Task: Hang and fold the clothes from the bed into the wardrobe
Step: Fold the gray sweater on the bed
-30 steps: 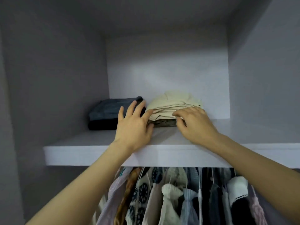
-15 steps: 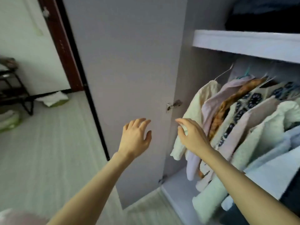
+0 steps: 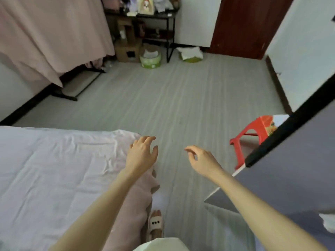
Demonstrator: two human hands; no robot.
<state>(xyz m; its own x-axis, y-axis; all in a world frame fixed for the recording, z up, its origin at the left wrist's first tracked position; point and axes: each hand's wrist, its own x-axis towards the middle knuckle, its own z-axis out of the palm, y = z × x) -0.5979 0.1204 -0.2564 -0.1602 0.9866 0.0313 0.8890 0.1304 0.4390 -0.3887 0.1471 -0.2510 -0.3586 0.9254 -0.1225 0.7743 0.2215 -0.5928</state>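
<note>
Beside the bed (image 3: 54, 160), both the left hand (image 3: 142, 154) and right hand (image 3: 201, 160) hang loosely spread and empty, and no garment shows on the visible sheet, so little seems left.

Grey striped floor (image 3: 181, 98) fills the frame's middle; white walls (image 3: 306, 51) with dark skirting, dark red door (image 3: 243, 26) upper right. Pink curtain (image 3: 50, 33) upper left, black cluttered shelf rack (image 3: 154, 17) top centre with a cardboard box (image 3: 127, 49) and green baskets (image 3: 150, 57) below. Red plastic stool (image 3: 253, 134) at right; soft, even light.
</note>
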